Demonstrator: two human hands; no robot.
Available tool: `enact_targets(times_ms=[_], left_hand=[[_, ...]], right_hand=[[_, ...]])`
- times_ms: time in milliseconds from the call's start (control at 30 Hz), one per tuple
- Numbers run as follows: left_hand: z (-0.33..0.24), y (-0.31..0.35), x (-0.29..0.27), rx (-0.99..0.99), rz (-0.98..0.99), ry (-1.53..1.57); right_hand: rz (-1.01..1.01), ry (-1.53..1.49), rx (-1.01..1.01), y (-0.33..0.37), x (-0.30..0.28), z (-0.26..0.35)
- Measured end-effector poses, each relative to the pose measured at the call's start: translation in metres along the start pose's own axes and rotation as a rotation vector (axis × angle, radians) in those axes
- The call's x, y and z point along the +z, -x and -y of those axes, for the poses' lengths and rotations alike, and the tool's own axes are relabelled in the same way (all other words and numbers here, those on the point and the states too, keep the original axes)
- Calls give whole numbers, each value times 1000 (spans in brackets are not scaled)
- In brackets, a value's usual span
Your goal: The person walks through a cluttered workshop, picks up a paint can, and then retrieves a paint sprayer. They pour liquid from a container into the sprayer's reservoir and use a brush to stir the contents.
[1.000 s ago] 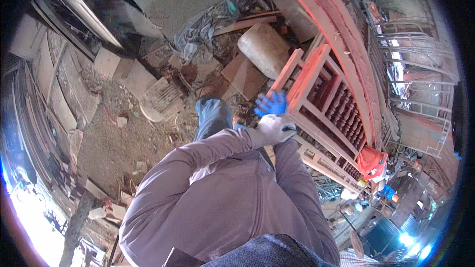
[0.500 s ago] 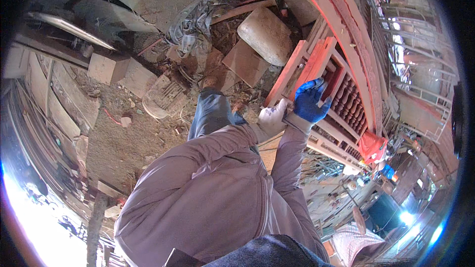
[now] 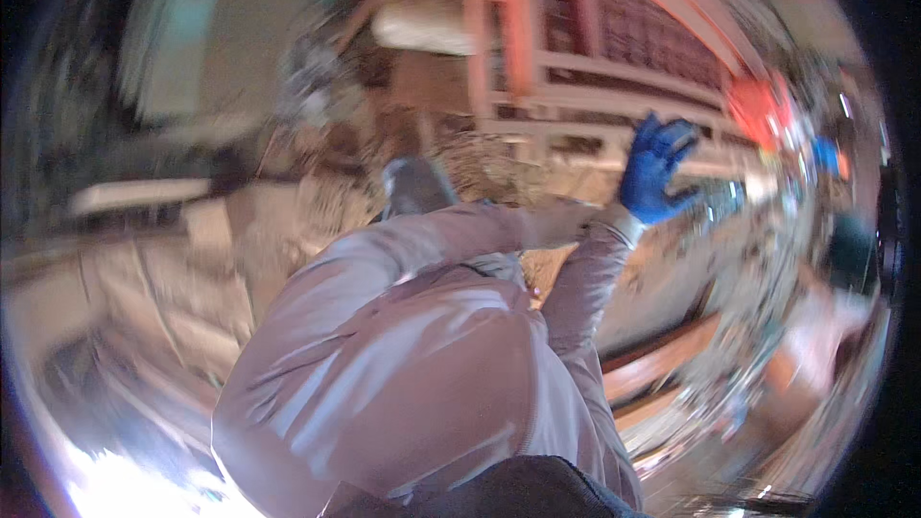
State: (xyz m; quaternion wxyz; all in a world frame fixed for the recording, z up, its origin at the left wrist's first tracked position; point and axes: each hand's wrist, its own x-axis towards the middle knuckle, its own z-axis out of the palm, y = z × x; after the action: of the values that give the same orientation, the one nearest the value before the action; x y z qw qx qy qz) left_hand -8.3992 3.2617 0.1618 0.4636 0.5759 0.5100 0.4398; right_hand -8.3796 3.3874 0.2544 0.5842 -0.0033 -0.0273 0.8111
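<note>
My right hand (image 3: 658,171), in a blue glove, is raised with its fingers spread and nothing between them. My left hand (image 3: 574,221) lies across at the right wrist, next to the grey sleeve cuff (image 3: 614,223); motion smears it, so its fingers cannot be made out. Beyond the hands stands a reddish wooden frame (image 3: 523,29) with rows of turned spindles (image 3: 652,29). My right hand is in front of its lower rails, and I cannot tell whether it touches them.
A red cloth or bag (image 3: 758,110) is at the frame's right end. A pale rounded block (image 3: 422,29) sits left of the frame. Boards (image 3: 206,230) lie at the left over a littered dirt floor. Reddish planks (image 3: 662,360) lie at the lower right. Much is blurred.
The whole view has swung, and the frame now appears higher and more level. My right hand has shifted right, away from the frame's near end. My left hand is still by the right wrist.
</note>
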Motion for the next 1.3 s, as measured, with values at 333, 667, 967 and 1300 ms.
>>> enact_targets(times_ms=[333, 667, 967, 1300], left_hand=[[-44, -89, 240, 442, 542, -357], [44, -206, 315, 250, 796, -891], [64, -372, 404, -170, 1115, -1096], [6, -649, 711, 336, 1117, -913]], right_hand=[[-758, 1092, -545, 111, -68, 396], [-1450, 1317, -502, 327, -147, 621], [-1722, 1204, -140, 333, -231, 695], [-1901, 824, -233, 309, -294, 788]])
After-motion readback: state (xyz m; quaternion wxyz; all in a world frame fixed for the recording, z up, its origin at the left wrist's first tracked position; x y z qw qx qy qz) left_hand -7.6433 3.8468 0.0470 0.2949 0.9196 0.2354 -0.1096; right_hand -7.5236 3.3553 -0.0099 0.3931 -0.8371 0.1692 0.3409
